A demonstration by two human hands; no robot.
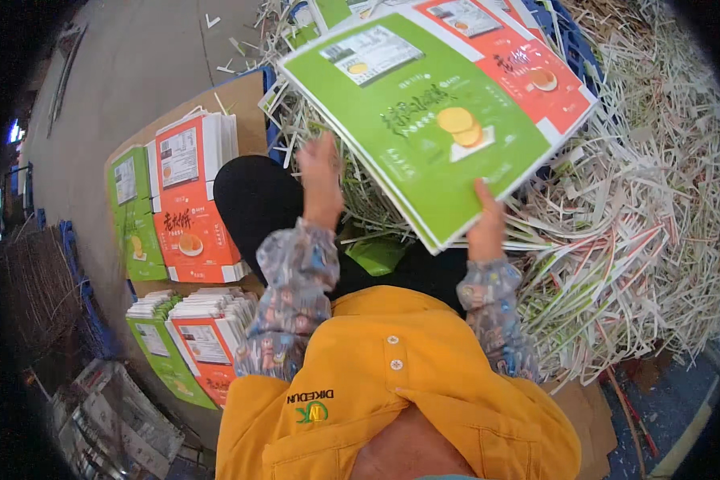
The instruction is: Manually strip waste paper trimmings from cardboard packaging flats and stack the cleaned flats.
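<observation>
In my right hand [486, 228] is the near corner of a stack of printed cardboard sheets [424, 120], with the thumb on top and the other fingers hidden beneath. One part of the stack is green, the other orange-red, and both carry pictures of round cakes. The stack tilts over a heap of paper trimmings. Slightly blurred, my left hand [322, 180] is raised just left of the stack, apart from it, with its fingers stretched out and nothing in them. Patterned sleeves cover both forearms.
Green stacks [140, 212] and orange-red stacks [192, 200] of similar sheets lie on brown cardboard [252, 104] at the left. Shredded paper strips [616, 232] pile high at the right. A blue crate [564, 36] shows behind the held stack. Grey floor [144, 56] stretches at far left.
</observation>
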